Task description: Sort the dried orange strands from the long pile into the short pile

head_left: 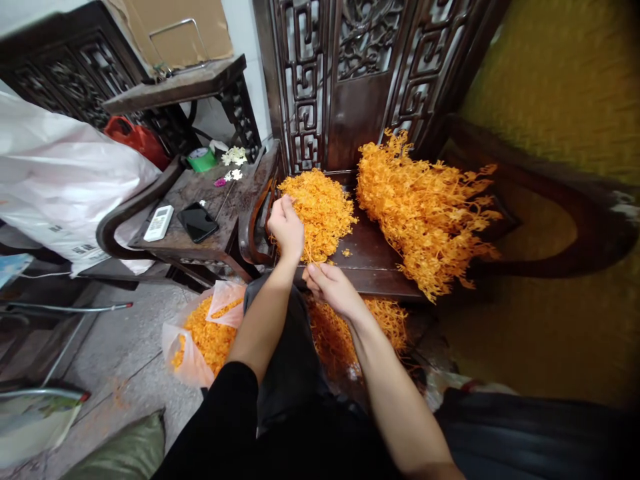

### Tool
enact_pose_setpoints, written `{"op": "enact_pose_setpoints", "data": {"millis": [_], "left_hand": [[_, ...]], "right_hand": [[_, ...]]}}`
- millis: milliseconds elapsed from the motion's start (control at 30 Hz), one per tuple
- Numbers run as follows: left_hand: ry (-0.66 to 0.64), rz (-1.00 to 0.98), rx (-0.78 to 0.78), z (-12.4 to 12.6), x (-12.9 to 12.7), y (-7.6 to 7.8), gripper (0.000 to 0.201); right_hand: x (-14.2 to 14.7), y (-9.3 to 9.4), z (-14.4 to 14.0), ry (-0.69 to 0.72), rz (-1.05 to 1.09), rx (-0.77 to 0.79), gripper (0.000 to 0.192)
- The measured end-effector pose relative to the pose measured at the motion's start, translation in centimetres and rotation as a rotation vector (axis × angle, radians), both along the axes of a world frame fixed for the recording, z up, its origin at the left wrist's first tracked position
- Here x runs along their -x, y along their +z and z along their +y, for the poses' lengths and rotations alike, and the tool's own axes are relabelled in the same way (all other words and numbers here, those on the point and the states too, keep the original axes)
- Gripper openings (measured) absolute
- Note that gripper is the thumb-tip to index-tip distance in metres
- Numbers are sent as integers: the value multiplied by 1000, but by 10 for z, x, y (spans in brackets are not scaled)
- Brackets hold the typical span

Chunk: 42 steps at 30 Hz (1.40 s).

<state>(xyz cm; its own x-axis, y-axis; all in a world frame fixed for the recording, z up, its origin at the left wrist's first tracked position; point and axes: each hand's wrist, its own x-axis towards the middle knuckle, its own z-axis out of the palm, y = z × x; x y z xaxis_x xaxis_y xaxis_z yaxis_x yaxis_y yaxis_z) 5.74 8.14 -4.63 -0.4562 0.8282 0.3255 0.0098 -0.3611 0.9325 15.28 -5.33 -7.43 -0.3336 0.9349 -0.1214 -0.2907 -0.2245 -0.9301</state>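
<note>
My left hand [287, 228] is closed, its fingers curled at the left side of a heap of small orange plastic-looking flowers [323, 210] on the dark wooden seat. What those fingers hold is hidden. Just below the heap, my right hand [330, 285] pinches thin orange stems [311, 257] that rise towards the flowers. To the right of the heap lies a large bundle of orange artificial flower sprays [425, 207], its stems and blossoms spilling over the seat's edge. A few loose orange bits [347, 253] rest on the wood between them.
On the floor at left stands a plastic bag [173, 337] of orange flowers; more orange stems [390, 320] lie below the seat. A side table [233, 200] holds a phone [199, 222], a white remote [159, 223] and green tape [202, 160]. Carved chair backs [350, 123] rise behind.
</note>
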Motion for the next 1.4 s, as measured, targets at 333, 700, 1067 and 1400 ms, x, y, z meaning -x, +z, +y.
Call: {"op": "enact_pose_setpoints", "data": {"millis": [333,700,1067,1400], "left_hand": [[-286,175,-49,-21,14,25,38],[-1247,730,-96,-78,7,35,23],[-747,681,-250,-87,-19,18,21],[-550,580,-391,-77,-26,7,25]], "right_hand": [[-53,11,-62,87,374,147,33],[-77,22,-41,152,150,-1,33],[-81,27,-33,-41,29,-33,36],[-94,45,-36,47,-72,-65,39]]}}
